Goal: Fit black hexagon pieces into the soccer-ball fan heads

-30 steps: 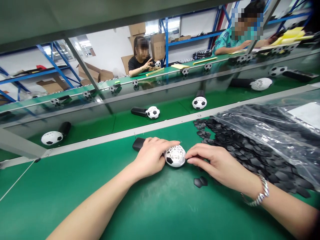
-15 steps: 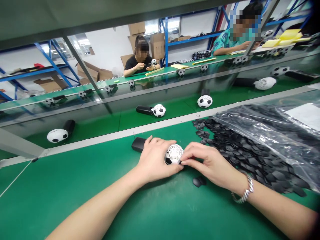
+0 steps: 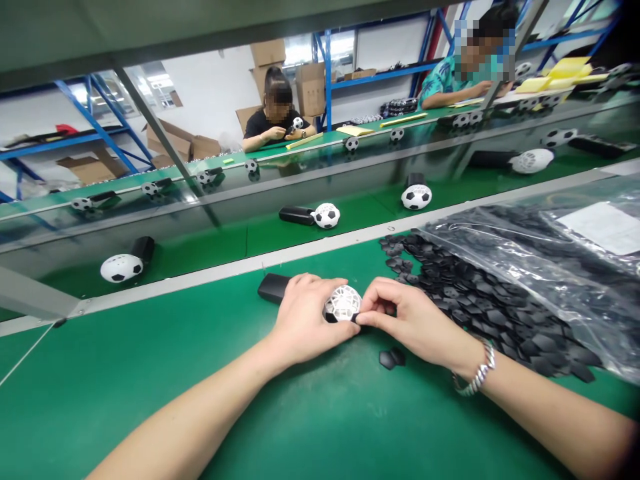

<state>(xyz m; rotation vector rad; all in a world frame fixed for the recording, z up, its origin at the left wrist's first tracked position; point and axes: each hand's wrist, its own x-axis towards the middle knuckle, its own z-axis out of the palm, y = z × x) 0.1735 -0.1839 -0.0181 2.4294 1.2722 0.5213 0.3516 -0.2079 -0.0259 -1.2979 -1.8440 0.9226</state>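
Observation:
My left hand (image 3: 310, 317) is wrapped round a football-shaped device (image 3: 345, 301) with a white lattice face, lying on the green bench. Its black handle (image 3: 273, 288) sticks out to the left behind my fingers. At the right edge of the ball, thumb and forefinger of my right hand (image 3: 400, 313) pinch a small black pentagon piece (image 3: 357, 319) against the shell. Most of that piece is covered by my fingertips. Just below my right hand lie a couple of loose black pentagon pieces (image 3: 391, 359).
A heap of black pieces (image 3: 490, 313) spills from a clear plastic bag (image 3: 550, 247) on the right. Behind the bench's metal rail, a green belt (image 3: 225, 250) carries several football devices (image 3: 327, 215). Two people (image 3: 277, 110) sit at the far side, before blue shelving.
Devices on the near belt have shifted rightward, and the whole view has swung slightly. My right fingers have curled more, still at the ball's right edge. My left hand keeps its hold.

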